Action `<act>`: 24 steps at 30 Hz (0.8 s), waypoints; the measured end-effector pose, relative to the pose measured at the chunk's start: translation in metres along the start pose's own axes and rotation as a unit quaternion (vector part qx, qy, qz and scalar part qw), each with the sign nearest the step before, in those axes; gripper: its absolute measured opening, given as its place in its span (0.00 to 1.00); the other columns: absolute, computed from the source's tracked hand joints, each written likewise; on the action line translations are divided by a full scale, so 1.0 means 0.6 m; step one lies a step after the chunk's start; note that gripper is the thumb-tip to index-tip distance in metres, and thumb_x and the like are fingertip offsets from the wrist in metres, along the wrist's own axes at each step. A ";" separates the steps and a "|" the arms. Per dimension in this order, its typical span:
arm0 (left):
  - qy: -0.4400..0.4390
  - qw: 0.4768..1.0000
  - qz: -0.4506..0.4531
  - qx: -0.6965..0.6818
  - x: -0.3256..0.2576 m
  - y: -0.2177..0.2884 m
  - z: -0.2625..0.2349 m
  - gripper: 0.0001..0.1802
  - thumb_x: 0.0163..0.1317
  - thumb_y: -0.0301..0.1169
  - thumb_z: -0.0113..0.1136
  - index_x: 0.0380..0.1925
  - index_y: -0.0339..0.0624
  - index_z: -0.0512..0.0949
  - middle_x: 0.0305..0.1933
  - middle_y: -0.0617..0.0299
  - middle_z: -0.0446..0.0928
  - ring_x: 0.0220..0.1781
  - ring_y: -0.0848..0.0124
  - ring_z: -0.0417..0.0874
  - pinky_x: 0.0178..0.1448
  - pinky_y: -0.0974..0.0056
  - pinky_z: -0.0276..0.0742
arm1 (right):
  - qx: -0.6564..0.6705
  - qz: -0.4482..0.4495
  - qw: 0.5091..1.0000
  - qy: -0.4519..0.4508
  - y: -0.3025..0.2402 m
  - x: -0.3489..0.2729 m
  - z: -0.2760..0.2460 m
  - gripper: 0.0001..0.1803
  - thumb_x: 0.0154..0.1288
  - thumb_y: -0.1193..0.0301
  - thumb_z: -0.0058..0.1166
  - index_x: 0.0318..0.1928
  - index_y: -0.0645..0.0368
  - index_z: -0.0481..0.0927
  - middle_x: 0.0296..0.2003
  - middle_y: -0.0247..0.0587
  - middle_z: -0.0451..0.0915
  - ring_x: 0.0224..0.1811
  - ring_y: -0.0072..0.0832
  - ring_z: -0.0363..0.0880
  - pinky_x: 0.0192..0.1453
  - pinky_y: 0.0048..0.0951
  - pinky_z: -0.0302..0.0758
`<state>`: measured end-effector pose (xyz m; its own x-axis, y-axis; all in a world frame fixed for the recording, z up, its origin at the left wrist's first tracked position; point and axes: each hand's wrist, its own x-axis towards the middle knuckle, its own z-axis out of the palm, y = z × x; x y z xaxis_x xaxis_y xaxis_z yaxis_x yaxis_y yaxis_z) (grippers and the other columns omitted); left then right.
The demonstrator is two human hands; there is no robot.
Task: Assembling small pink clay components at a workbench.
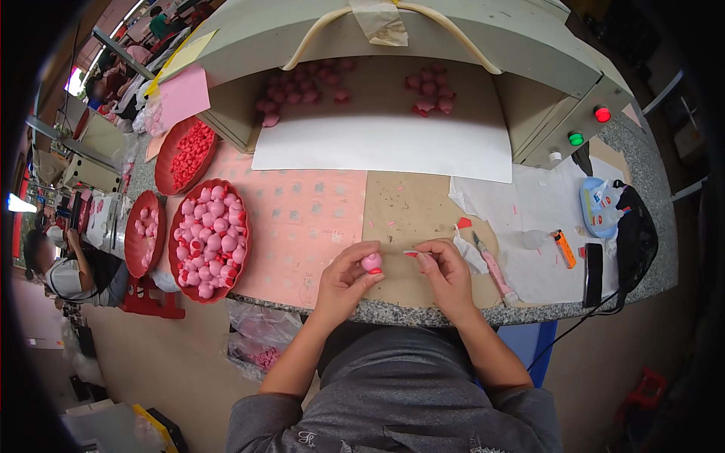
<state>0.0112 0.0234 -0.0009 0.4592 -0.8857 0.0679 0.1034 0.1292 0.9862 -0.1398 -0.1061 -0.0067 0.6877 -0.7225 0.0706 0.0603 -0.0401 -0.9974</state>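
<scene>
Above the bench's front edge, my left hand (340, 283) pinches a small round pink figure (371, 261) with a red base between thumb and fingers. To its right, my right hand (448, 281) is closed in a pinch on a small thin red-and-white piece (410, 254), which points toward the figure without touching it. Just right of that hand lies a craft knife (495, 270) with a pink handle, its blade pointing away from me. A red scrap (464, 223) sits beyond the blade. Left of my left hand, a red tray (202, 299) is heaped with pink figures.
A grey hooded machine (536, 75) spans the bench's far side, with pink figures inside. Two more red trays, one of red pieces (192, 155) and one (134, 257) of pale pink pieces, stand left. At right are an orange object (564, 249), phone (593, 274) and black bag (638, 238).
</scene>
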 end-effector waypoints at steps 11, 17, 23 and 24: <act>0.020 0.998 -0.039 -0.038 -0.004 -0.003 0.002 0.23 0.57 0.15 0.58 0.54 0.31 0.68 0.58 0.51 0.71 0.59 0.64 0.74 0.63 0.62 0.70 | 0.011 0.006 1.000 0.000 0.002 -0.002 0.000 0.07 0.67 0.77 0.49 0.44 0.64 0.74 0.39 0.33 0.69 0.34 0.16 0.69 0.40 0.17 0.68; 0.023 0.999 -0.030 -0.036 -0.005 -0.005 0.002 0.22 0.57 0.16 0.59 0.53 0.31 0.69 0.57 0.52 0.71 0.59 0.64 0.74 0.62 0.63 0.71 | 0.013 0.003 1.000 0.002 0.001 -0.002 0.000 0.07 0.67 0.77 0.49 0.44 0.64 0.75 0.39 0.33 0.69 0.35 0.16 0.69 0.40 0.17 0.68; 0.008 0.998 -0.047 -0.032 -0.005 -0.001 -0.003 0.22 0.57 0.15 0.58 0.53 0.33 0.69 0.59 0.51 0.69 0.56 0.66 0.76 0.60 0.63 0.73 | -0.002 -0.007 1.000 0.001 0.001 -0.001 -0.001 0.07 0.66 0.77 0.50 0.44 0.64 0.75 0.40 0.33 0.69 0.35 0.16 0.69 0.39 0.17 0.69; 0.008 0.998 -0.046 -0.031 -0.004 -0.002 -0.005 0.22 0.57 0.15 0.58 0.53 0.33 0.69 0.59 0.51 0.69 0.56 0.66 0.76 0.60 0.63 0.73 | -0.003 -0.006 1.000 0.002 0.001 -0.001 -0.001 0.07 0.66 0.77 0.50 0.44 0.64 0.75 0.40 0.33 0.69 0.35 0.16 0.69 0.39 0.17 0.69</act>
<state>0.0127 0.0267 -0.0026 0.4602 -0.8875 -0.0249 0.1994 0.0760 0.9770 -0.1406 -0.1059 -0.0073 0.6843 -0.7246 0.0818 0.0642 -0.0519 -0.9966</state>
